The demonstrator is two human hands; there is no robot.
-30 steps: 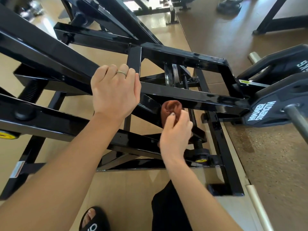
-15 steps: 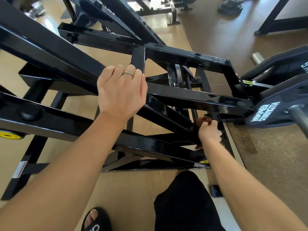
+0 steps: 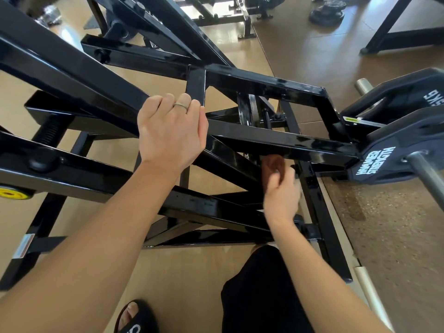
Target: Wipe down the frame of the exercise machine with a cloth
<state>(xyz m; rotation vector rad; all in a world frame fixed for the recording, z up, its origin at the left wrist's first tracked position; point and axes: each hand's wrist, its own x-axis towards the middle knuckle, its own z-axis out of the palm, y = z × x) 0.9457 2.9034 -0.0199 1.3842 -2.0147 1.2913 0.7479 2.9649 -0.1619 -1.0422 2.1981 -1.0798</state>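
The left hand point(image 3: 170, 133) lay over a sloping black bar of the frame point(image 3: 276, 140), its fingers curled over the bar's far edge and a thin ring point(image 3: 180, 105) on one finger. The right hand point(image 3: 282, 192), somewhat blurred, was lower and to the right, inside the frame, pinching a bunched brown cloth point(image 3: 271, 164) between thumb and fingers. The top of the cloth met the underside of the long cross bar that ran toward the frame's right end; its lower part was hidden behind the fingers. Beneath that hand, further black bars crossed down to the base rail, which sat on the tan floor point(image 3: 182, 280).

At the right end of the frame a black weight plate point(image 3: 382, 162) with white lettering sat on a steel sleeve point(image 3: 427, 174), with a second plate point(image 3: 408, 97) just behind it. A yellow cap point(image 3: 12, 193) showed at the frame's left edge. At the bottom were the person's dark trouser leg point(image 3: 259, 292) and a black sandal point(image 3: 134, 320). More black machine frames and a loose plate point(image 3: 326, 12) stood on the floor at the far side.
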